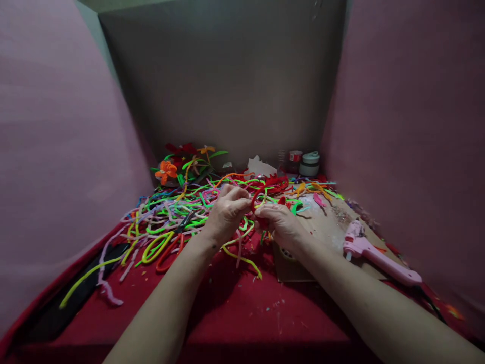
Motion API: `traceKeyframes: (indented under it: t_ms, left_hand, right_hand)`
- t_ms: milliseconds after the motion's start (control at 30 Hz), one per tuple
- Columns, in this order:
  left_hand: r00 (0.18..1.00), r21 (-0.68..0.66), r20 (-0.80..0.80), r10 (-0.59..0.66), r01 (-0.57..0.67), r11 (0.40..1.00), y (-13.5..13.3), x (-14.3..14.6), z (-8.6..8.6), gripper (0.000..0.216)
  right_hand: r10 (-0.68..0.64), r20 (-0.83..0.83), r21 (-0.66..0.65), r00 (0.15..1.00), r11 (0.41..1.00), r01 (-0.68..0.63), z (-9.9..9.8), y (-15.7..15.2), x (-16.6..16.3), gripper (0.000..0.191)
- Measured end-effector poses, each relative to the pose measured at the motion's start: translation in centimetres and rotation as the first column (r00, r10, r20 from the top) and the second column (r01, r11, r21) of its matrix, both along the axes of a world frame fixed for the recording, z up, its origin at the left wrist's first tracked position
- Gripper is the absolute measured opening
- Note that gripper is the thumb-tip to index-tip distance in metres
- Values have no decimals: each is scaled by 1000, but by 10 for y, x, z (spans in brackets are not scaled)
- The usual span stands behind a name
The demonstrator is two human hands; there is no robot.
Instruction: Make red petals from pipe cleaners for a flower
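Observation:
Both my hands are close together above the middle of the table. A red pipe cleaner [254, 200], bent into a curve, runs between them. My left hand [229, 208] pinches toward its upper end with thumb and forefinger. My right hand [278, 221] is closed around its lower part, and more red fuzzy material shows at those fingers. Behind and to the left of my hands spreads a tangled pile of coloured pipe cleaners [159, 210] in green, pink, lilac and yellow. Red-handled scissors [169, 255] lie partly under the pile.
A pink glue gun [373, 251] rests on a cardboard sheet [326, 227] at the right. Pipe-cleaner flowers [166, 172] stand at the back left. A lidded jar [309, 164] is at the back right. A dark flat object [71, 298] lies on the red cloth [227, 313] at left.

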State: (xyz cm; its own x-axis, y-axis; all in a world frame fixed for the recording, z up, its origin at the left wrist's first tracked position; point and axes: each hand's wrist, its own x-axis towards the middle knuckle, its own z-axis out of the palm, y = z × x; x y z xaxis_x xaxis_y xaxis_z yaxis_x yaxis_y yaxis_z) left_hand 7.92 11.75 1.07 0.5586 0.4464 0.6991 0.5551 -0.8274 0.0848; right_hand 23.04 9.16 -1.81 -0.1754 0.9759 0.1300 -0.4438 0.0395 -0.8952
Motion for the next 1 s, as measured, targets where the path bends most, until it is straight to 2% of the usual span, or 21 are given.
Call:
traceKeyframes:
  t_ms: [100, 200, 300, 367, 400, 433, 467, 500, 567, 600, 633, 667, 700, 733, 833, 900, 1000]
  left_hand:
    - [985, 1, -168, -28, 29, 1000, -6, -4, 11, 21]
    - [965, -84, -257, -57, 37, 996, -13, -6, 21, 22]
    - [976, -216, -204, -78, 33, 976, -19, -7, 25, 21]
    - [992, -365, -115, -55, 9, 931, -21, -6, 24, 20]
    - [998, -481, -60, -29, -3, 877, -21, -5, 22, 21]
    - [1000, -614, 11, 8, 1, 790, -21, -3, 20, 22]
    - [994, -742, 99, 57, 36, 669, -20, -2, 17, 22]
    - [975, -843, 193, 110, 107, 527, -18, 0, 13, 22]
    - [898, -903, 389, 204, 329, 276, -15, 3, 5, 21]
    - [861, -885, 460, 217, 425, 191, -14, 4, 2, 22]
    - [834, -862, 506, 219, 487, 139, -13, 6, 0, 23]
    - [817, -845, 535, 215, 520, 125, -13, 7, -1, 23]
    - [807, -833, 553, 205, 531, 154, -13, 7, 0, 23]
    - [802, -821, 565, 195, 524, 225, -14, 7, 2, 22]
    - [805, -705, 589, 77, 465, 535, -17, 5, 10, 18]
    - [846, -572, 529, -68, 414, 709, -18, 2, 15, 15]
    - [917, -396, 354, -181, 323, 860, -20, -4, 21, 7]
  right_hand:
    - [31, 36, 18, 999, 999, -32, 2, -2, 3, 10]
    - [88, 85, 43, 993, 995, -91, 1, -2, 5, 9]
    - [130, 133, 97, 983, 985, -143, 0, -2, 7, 10]
    - [108, 207, 124, 972, 983, -135, 0, -4, 6, 12]
    - [64, 276, 154, 959, 982, -110, 0, -6, 6, 14]
    - [-16, 360, 215, 933, 974, -66, 1, -8, 5, 16]
    - [-130, 438, 309, 889, 951, -13, 1, -11, 4, 18]
    - [-272, 492, 434, 827, 900, 38, 1, -13, 4, 19]
    - [-515, 480, 669, 711, 739, 84, 0, -17, 3, 17]
    - [-576, 449, 734, 683, 674, 85, -1, -17, 3, 15]
    - [-603, 422, 763, 677, 639, 94, -1, -17, 4, 14]
    - [-603, 404, 759, 688, 640, 116, -2, -17, 4, 13]
    - [-580, 393, 725, 713, 673, 148, -2, -17, 4, 13]
    - [-537, 381, 663, 753, 726, 183, -1, -16, 4, 13]
    - [-336, 294, 420, 895, 887, 195, 4, -16, 4, 15]
    - [-223, 230, 331, 947, 933, 140, 9, -17, 5, 16]
    - [-136, 222, 298, 965, 952, 66, 14, -20, 6, 16]
